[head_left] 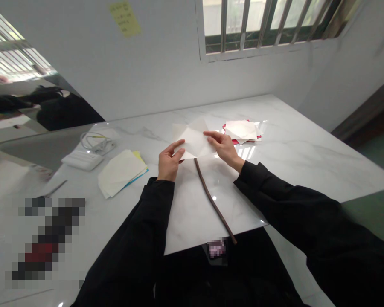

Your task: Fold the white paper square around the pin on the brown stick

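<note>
My left hand (170,161) and my right hand (223,148) both grip a thin, translucent white sheet of paper (194,143), which is creased and held up just above the white marble slab (307,162). The left hand has its near edge, and the right fingers pinch its right side. Below the sheet, a thin brown stick (213,200) lies diagonally on the slab. A pile of cream paper over red sheets (241,132) sits just beyond my right hand.
Left of my hands lie cream sheets over yellow and blue paper (120,172), a white flat box (82,160), and a coiled cable (94,141). A slim grey tool (57,187) and a blurred object (48,234) lie further left. A mirror (51,106) stands at the left.
</note>
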